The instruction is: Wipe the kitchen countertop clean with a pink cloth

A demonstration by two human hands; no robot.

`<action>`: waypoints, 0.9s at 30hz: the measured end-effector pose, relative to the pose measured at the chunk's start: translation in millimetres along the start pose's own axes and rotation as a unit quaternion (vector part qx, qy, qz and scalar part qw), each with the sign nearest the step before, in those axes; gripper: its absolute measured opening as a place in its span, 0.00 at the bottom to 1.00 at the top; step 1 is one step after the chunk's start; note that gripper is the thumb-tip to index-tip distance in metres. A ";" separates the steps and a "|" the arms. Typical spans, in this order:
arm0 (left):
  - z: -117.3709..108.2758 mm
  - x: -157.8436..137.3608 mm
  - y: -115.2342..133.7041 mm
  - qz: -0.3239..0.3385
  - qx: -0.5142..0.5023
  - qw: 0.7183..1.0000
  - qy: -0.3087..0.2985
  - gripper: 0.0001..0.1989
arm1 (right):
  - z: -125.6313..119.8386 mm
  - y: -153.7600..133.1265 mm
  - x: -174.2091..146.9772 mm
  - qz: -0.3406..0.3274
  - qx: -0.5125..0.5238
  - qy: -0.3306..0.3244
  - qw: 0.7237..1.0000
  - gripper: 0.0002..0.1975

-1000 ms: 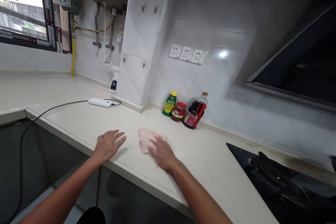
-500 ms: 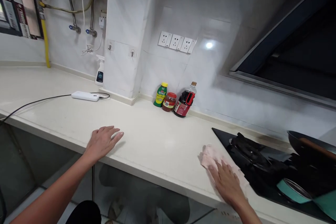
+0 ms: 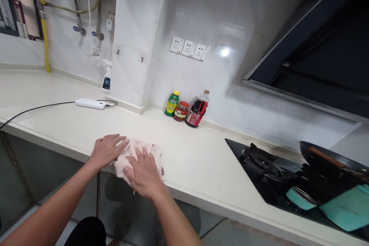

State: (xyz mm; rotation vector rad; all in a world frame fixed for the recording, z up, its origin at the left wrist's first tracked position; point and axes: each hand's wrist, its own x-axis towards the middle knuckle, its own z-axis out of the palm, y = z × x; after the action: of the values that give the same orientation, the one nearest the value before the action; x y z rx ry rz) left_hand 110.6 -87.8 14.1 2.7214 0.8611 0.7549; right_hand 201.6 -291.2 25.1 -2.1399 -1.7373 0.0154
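A pale pink cloth (image 3: 157,155) lies spread near the front edge of the cream countertop (image 3: 198,161), part of it hanging over the edge. My right hand (image 3: 144,173) presses flat on top of it, fingers spread and stretched forward. Just to the left, my left hand (image 3: 106,150) rests on the counter with its fingers extended, the fingertips at the cloth's left border. Whether those fingertips touch the cloth, I cannot tell.
Against the back wall stand a green bottle with a yellow cap (image 3: 172,103), a red-lidded jar (image 3: 181,111) and a dark sauce bottle (image 3: 197,109). A white power bank (image 3: 90,103) with a cable and a spray bottle (image 3: 106,77) are left. Right: black stove (image 3: 239,152), wok (image 3: 314,157), teal containers (image 3: 301,198).
My right hand has slid the cloth leftward along the counter, from beside the stove to next to my left hand. My left hand has barely moved. The view has shifted slightly.
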 end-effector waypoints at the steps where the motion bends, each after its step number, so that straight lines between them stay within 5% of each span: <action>1: -0.3 0.4 -1.7 0.000 -0.002 1.000 -0.003 0.27 | 1.5 -2.4 -6.1 -0.021 -0.002 0.014 1.000 0.22; 5: -1.7 1.4 -4.4 -0.005 -0.007 1.000 -0.013 0.29 | -9.0 24.6 -40.8 -0.016 -0.016 0.048 0.999 0.18; 9: -2.9 1.1 -1.4 -0.009 -0.002 1.000 -0.029 0.31 | -32.4 89.2 -89.5 0.083 -0.045 0.073 0.993 0.19; 15: -2.0 0.8 -0.2 -0.001 0.007 1.000 -0.028 0.31 | -65.5 213.6 -226.4 0.262 -0.156 0.156 0.940 0.27; 18: -0.7 1.1 -0.5 0.007 0.013 1.000 -0.026 0.30 | -74.9 256.8 -295.0 0.217 -0.259 0.164 0.927 0.26; 20: -0.8 1.2 1.1 0.005 0.015 1.000 -0.026 0.30 | -75.0 263.9 -317.9 0.222 -0.301 0.178 0.910 0.25; 22: -1.7 1.3 4.0 0.003 0.014 1.000 -0.026 0.31 | -68.8 251.8 -317.5 0.298 -0.316 0.217 0.874 0.26; 25: -3.4 1.2 8.7 0.002 0.010 1.000 -0.030 0.32 | -48.3 207.3 -285.4 0.403 -0.324 0.254 0.818 0.30; 27: -4.2 1.1 10.8 0.000 0.008 0.999 -0.031 0.32 | -28.3 171.1 -255.5 0.396 -0.311 0.257 0.825 0.30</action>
State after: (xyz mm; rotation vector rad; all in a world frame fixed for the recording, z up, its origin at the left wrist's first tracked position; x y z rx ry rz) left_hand 114.5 -95.9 21.7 2.7438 0.8572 0.6628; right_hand 309.6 -568.3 -58.2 -2.7989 -0.4834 -0.9215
